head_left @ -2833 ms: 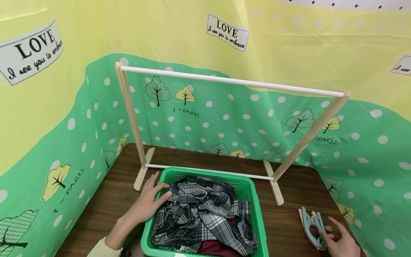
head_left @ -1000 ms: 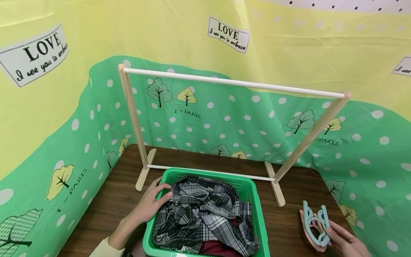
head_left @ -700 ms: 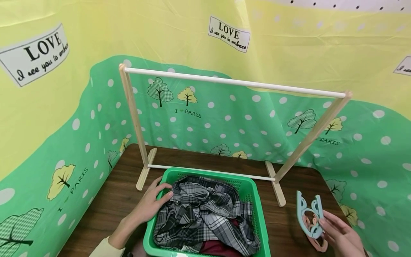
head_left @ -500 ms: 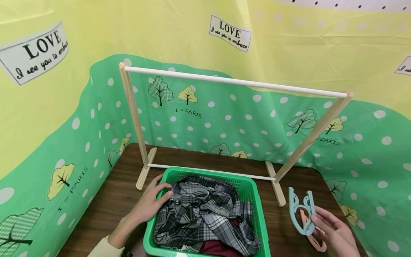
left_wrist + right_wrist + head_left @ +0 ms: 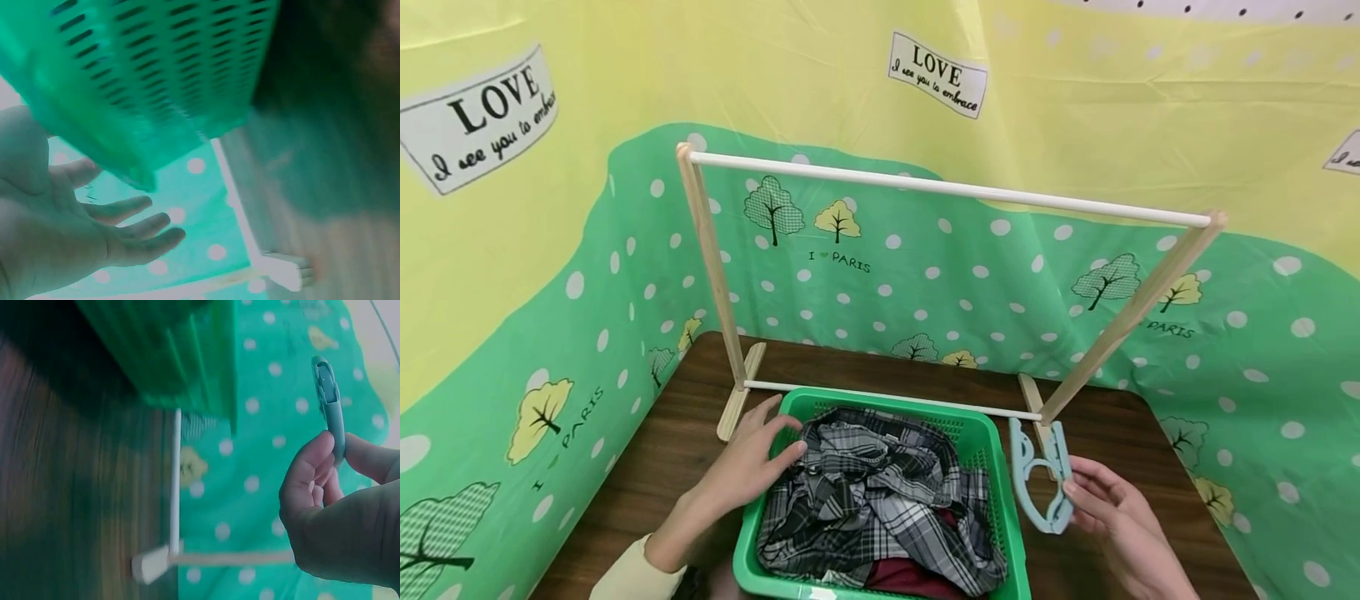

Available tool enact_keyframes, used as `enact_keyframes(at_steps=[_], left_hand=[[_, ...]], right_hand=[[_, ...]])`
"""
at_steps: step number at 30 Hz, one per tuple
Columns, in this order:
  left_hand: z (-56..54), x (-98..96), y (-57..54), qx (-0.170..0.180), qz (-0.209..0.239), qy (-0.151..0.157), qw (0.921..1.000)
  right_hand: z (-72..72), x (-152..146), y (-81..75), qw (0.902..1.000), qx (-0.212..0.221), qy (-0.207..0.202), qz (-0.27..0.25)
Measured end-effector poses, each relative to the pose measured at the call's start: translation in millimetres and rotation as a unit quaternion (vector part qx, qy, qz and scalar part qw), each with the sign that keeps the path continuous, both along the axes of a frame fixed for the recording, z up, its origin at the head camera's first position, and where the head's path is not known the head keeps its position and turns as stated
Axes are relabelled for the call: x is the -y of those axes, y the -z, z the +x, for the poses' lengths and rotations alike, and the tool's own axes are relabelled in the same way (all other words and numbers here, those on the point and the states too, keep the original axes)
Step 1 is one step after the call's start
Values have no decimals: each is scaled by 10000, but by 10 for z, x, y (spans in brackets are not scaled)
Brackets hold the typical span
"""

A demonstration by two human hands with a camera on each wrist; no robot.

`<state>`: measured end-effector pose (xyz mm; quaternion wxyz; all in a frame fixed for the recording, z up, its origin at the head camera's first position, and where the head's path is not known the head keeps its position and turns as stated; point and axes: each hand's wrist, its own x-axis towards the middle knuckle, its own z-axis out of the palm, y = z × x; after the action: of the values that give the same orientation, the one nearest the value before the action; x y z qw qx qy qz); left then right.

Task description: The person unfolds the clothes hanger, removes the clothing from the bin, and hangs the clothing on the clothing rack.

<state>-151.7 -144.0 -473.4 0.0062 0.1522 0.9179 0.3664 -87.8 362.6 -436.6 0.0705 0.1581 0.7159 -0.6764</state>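
Note:
My right hand (image 5: 1122, 515) pinches a light-blue folding clothes hanger (image 5: 1051, 523) between thumb and fingers, holding it in the air just right of the green basket (image 5: 1017, 533). The hanger's two arms are folded upward. In the right wrist view the hanger (image 5: 335, 422) appears nearly edge-on. My left hand (image 5: 747, 462) is at the basket's left rim, fingers spread and loosely bent; in the left wrist view the left hand (image 5: 81, 231) is seen beside the basket wall (image 5: 162, 62). A crumpled grey-and-black plaid garment (image 5: 880, 492) fills the basket, with dark red cloth (image 5: 910, 577) under it.
Behind the basket stands a wooden rack with a white top rod (image 5: 940, 185), a white lower rod (image 5: 895, 400), and a wooden foot at each side. All rests on a dark wood table (image 5: 647, 492). A printed curtain (image 5: 880, 308) hangs around the back and sides.
My right hand has picked up the blue hanger and carried it left and up toward the basket. The pink hanger beneath it is no longer visible. My left hand stays at the basket rim.

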Motion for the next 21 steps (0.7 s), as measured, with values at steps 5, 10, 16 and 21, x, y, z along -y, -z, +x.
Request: enact_keyframes(at_steps=[5, 10, 16, 21], left_hand=[[46, -89, -203, -67, -155, 167, 9997], [80, -208, -356, -84, -204, 516, 9984], [35, -318, -502, 278, 270, 913, 9951], [1, -438, -578, 851, 989, 1640, 9778]], right_hand=[[-43, 213, -62, 9990, -104, -421, -54], [-79, 326, -105, 9905, -204, -1137, -747], [-137, 495, -176, 9786, -77, -1623, -1266], [-160, 704, -247, 9818, 98, -1529, -1121]])
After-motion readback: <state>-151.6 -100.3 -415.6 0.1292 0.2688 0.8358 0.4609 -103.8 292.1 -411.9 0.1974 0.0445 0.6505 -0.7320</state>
